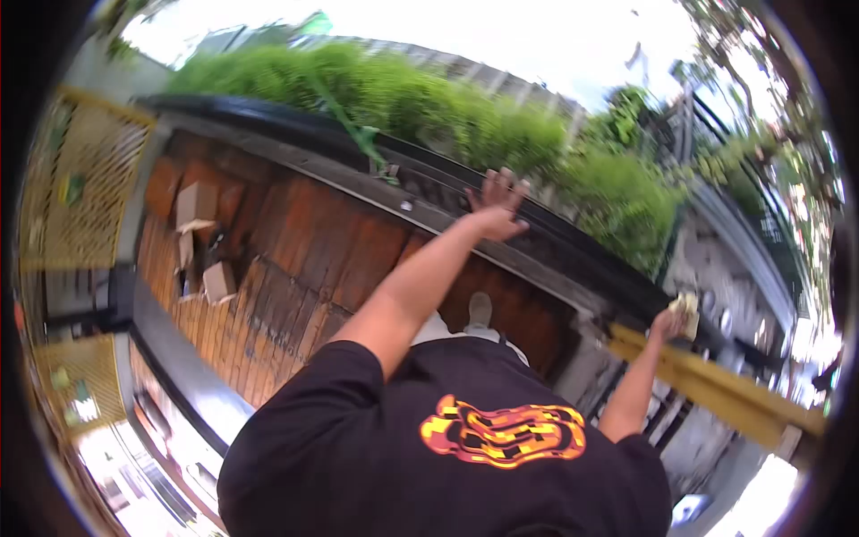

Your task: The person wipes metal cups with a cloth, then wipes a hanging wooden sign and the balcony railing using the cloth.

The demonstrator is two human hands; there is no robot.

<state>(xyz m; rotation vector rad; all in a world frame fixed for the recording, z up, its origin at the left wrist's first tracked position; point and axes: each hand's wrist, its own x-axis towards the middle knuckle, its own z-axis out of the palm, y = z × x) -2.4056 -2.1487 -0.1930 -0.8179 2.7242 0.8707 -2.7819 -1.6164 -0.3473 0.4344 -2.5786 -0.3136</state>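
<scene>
My left hand (pixel 498 208) is stretched forward with its fingers spread and holds nothing. It is over the long black planter edge (pixel 573 253), in front of the green plants (pixel 510 132); whether it touches the edge I cannot tell. Out to the right, my right hand (pixel 665 324) is closed on a pale yellow crumpled cloth (pixel 685 309). That hand is above a yellow beam (pixel 743 389), close to the planter's right end.
Reddish-brown wooden floorboards (pixel 295 233) lie below on the left, with cardboard boxes (pixel 196 208) on them. A green strap (pixel 362 139) hangs over the planter. Yellow lattice panels (pixel 94 179) stand at the far left. One shoe (pixel 480 309) shows beneath me.
</scene>
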